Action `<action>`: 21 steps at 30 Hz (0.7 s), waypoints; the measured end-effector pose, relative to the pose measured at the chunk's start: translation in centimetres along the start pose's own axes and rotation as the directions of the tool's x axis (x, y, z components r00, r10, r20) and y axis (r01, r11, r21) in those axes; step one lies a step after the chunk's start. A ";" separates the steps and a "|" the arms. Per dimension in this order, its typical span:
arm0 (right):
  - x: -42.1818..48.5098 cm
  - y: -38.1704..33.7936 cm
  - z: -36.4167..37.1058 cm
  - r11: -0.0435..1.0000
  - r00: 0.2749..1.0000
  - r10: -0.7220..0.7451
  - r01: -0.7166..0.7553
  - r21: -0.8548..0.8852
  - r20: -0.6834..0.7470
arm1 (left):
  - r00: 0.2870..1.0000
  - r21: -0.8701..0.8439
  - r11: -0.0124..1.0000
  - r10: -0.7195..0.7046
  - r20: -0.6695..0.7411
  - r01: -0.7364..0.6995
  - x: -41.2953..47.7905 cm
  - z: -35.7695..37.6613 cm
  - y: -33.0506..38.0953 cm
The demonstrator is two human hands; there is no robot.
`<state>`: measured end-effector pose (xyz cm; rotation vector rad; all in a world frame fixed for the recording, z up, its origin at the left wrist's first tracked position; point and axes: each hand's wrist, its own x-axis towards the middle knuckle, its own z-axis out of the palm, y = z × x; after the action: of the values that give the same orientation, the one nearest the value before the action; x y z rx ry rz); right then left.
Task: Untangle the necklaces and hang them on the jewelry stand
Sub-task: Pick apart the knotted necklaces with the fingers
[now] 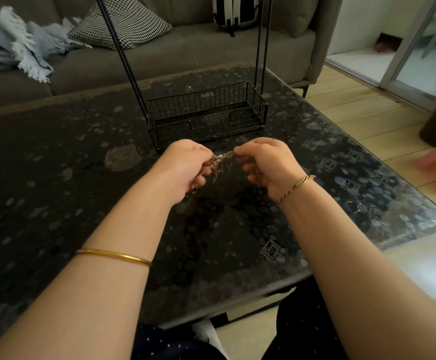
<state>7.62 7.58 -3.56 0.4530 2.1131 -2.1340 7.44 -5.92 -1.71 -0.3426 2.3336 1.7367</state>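
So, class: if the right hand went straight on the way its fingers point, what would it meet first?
The necklaces it pinches, then probably the left hand just beyond; depth is unclear.

I count one jewelry stand point(206, 118) on one table point(56, 165). In front of the stand: one left hand point(185, 167), one right hand point(266, 165), one tangle of necklaces point(218, 159); I cannot count its chains. Bracelets: two, namely one bangle point(113, 255) and one cord bracelet point(298, 185). Behind the stand: one sofa point(185, 53), one cushion point(123, 22), one blanket point(22, 42), one backpack point(235, 11).
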 end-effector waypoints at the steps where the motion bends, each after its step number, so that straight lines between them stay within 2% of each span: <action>1: 0.1 0.0 0.0 1.000 1.000 0.013 -0.013 0.024 -0.006 | 1.000 0.007 1.000 0.010 0.003 -0.011 0.0 0.0 -0.1; 6: 0.3 0.3 0.1 0.999 0.999 0.035 -0.035 0.040 0.014 | 0.998 0.051 0.998 0.040 0.045 -0.042 0.1 -0.2 -0.2; 15: 0.2 0.5 0.4 0.993 0.991 -0.087 0.077 0.089 0.106 | 0.986 0.212 0.972 0.069 0.153 -0.101 0.5 0.1 -0.9; 19: 0.3 0.5 0.5 0.995 0.988 -0.088 0.081 0.058 0.127 | 0.990 0.123 0.992 0.011 0.139 -0.028 0.3 0.1 -0.8; 21: 0.4 0.6 0.5 0.997 0.989 -0.074 0.071 0.033 0.128 | 0.994 0.128 0.991 0.031 0.106 -0.044 0.3 0.0 -0.8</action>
<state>7.38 7.15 -4.21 0.2371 2.0618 -2.1705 7.37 -6.19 -2.54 -0.1828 2.3774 1.5685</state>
